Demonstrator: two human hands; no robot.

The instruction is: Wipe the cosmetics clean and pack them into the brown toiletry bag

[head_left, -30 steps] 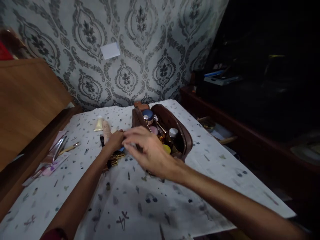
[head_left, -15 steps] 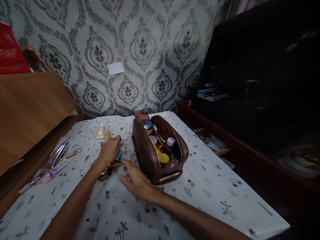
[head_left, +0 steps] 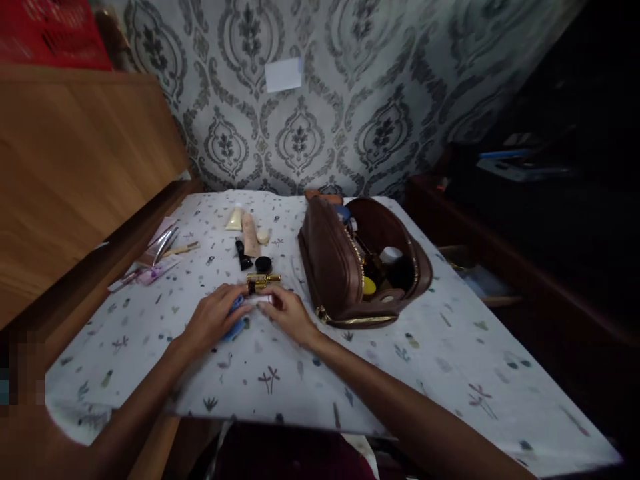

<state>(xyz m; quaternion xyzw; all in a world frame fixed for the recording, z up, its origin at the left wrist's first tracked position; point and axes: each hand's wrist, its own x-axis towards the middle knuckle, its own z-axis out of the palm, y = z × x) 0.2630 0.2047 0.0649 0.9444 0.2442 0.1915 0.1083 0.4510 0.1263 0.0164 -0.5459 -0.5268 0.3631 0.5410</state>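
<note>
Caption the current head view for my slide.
Left hand and right hand at a white tube beside an open brown bag on a patterned tablecloth.

Home, looks like a private room: ornate patterned wallpaper (head_left: 300,137), white tablecloth (head_left: 460,353) with small plant prints, wood-grain panel (head_left: 90,140) at left, personal cosmetics (head_left: 250,237) laid out.

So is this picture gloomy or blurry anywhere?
In the head view, the far right side sinks into near-black; in the head view, the brown bag's inside is shadowed, while its gold zipper glints; also in the head view, the white tube at the right hand looks soft.
</note>
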